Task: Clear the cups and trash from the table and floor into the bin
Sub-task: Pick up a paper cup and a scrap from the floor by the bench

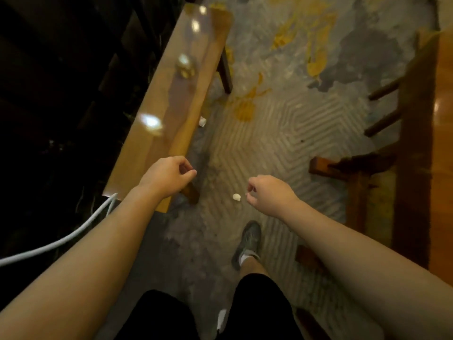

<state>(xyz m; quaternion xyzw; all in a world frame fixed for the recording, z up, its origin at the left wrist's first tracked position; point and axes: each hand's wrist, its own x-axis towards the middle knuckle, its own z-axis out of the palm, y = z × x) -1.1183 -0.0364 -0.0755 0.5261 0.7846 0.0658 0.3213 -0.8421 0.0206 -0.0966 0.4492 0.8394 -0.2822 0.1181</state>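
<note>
No container visible. Small white crumpled scrap [236, 197] on patterned rug [269, 133], just beside right hand [267, 193]. Both hands loosely curled, empty; left hand [169, 174] over glossy wooden table [157, 153] corner.

Two loosely curled, empty hands, left hand [169, 174] and right hand [267, 192], above paper scrap [236, 197].

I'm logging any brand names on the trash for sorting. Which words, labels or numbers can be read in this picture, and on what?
None: no readable text shows anywhere.
White scrap on the rug by the right hand: no print visible.
White scrap by the table edge: blurred, no print visible.
Blurred shiny object on the table: no label legible.
Shoe: no logo readable.
</note>
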